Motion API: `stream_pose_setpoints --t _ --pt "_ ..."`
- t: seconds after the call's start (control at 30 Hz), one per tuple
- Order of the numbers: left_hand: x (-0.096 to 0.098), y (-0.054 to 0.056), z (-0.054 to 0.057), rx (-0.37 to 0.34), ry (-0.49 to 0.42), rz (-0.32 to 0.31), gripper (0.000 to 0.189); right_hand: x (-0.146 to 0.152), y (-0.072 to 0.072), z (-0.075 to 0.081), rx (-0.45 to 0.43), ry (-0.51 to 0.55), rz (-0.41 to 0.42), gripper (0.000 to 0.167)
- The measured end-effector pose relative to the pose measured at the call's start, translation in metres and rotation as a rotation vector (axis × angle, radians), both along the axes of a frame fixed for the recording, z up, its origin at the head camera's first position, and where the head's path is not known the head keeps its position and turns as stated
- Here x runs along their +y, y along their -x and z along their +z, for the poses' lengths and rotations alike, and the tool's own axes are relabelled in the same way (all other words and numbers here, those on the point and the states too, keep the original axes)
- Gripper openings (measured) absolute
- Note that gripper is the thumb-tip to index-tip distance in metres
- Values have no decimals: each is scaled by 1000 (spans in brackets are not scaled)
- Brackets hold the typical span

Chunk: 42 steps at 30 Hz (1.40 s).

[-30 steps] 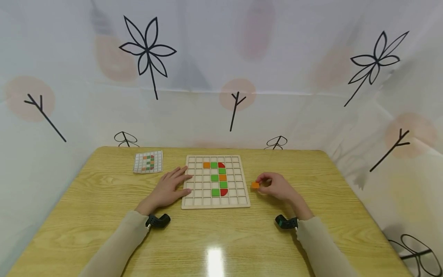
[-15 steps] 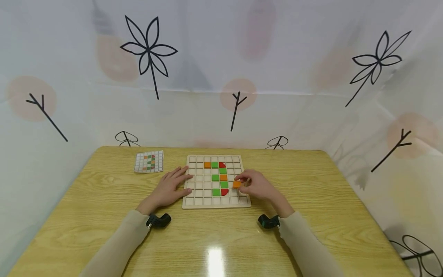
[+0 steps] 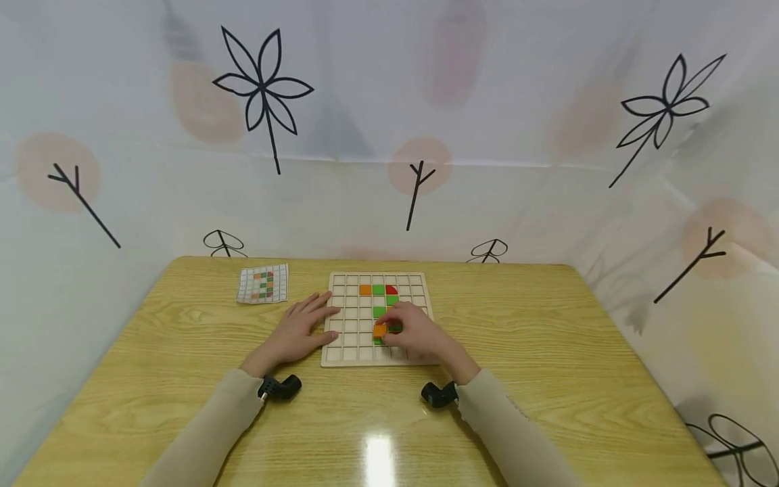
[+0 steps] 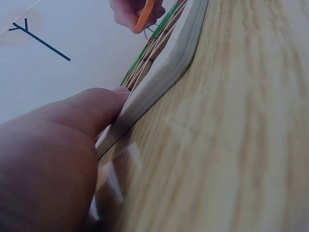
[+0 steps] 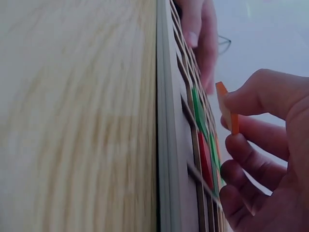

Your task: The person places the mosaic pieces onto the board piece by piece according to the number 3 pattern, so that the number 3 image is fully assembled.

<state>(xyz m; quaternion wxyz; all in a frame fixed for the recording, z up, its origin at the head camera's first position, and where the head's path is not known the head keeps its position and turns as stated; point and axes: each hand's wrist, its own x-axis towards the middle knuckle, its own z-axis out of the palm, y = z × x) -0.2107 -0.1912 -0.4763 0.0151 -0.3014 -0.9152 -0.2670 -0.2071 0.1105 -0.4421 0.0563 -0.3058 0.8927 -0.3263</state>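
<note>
A wooden grid board [image 3: 349, 354] lies on the table with green, orange and red tiles set in its cells. My right hand [image 3: 415, 330] is over the board and pinches an orange square tile [image 3: 379, 331] between thumb and fingers. In the right wrist view that orange tile [image 5: 228, 107] is held tilted above the board, apart from it. Part of the tile pattern is hidden under the right hand. My left hand [image 3: 299, 331] rests with spread fingers on the board's left edge; in the left wrist view its thumb [image 4: 104, 104] touches the rim.
A small paper card [image 3: 262, 284] with a printed coloured grid lies at the back left of the wooden table [image 3: 517, 304]. Behind the table hangs a white cloth [image 3: 347, 210] with drawn plants. Each wrist carries a black camera, the right one [image 3: 438, 394] close above the table.
My right hand has moved left with the orange tile, from beside the board's right edge to over its lower middle. The left hand has stayed where it was.
</note>
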Motion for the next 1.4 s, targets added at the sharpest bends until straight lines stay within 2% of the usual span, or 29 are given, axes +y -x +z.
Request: stream_pose_setpoints --t 0.37,0.87,1.1,1.4 --pt "0 0 1 -7 0 9 57 -22 -3 3 21 -68 40 19" --pt "1 0 2 -17 9 16 58 -26 5 -1 -118 -56 68 16" --pt "1 1 2 -6 9 16 58 -25 7 0 -119 -28 100 16" --pt "0 1 -1 -4 9 13 59 -23 5 1 -151 -17 93 17"
